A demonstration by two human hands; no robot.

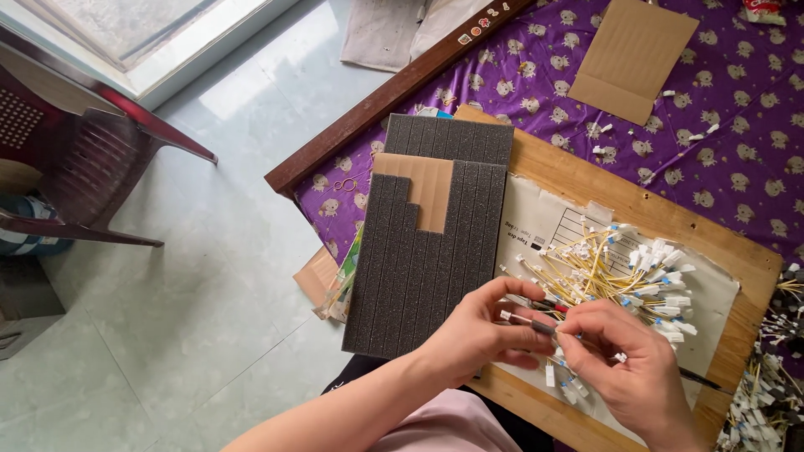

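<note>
Low in the middle of the frame, the left hand [481, 331] and the right hand [624, 368] are meeting over a wooden board [586, 180], and the fingers of both are closing on one thin wire lead [536, 322] with a small dark sleeve and a red bit at its middle; it is being held just above the paper sheet [544, 222] covering the board. Right of the hands, a loose heap of yellow wire leads [620, 272] with white plug ends is lying on that sheet, far too many and too tangled to count. A second heap [766, 393] is sitting at the lower right edge. Left of the hands, one dark grey foam slab [419, 268], cut into about a dozen long strips, is resting on the board; several strips are missing near its top, where brown backing is showing, so judging by that, part of the foam seems used and most is remaining. One cardboard piece [632, 54] is lying at the upper right on the purple patterned cloth [737, 125], and one dark red plastic chair [75, 159] is standing at the left.
</note>
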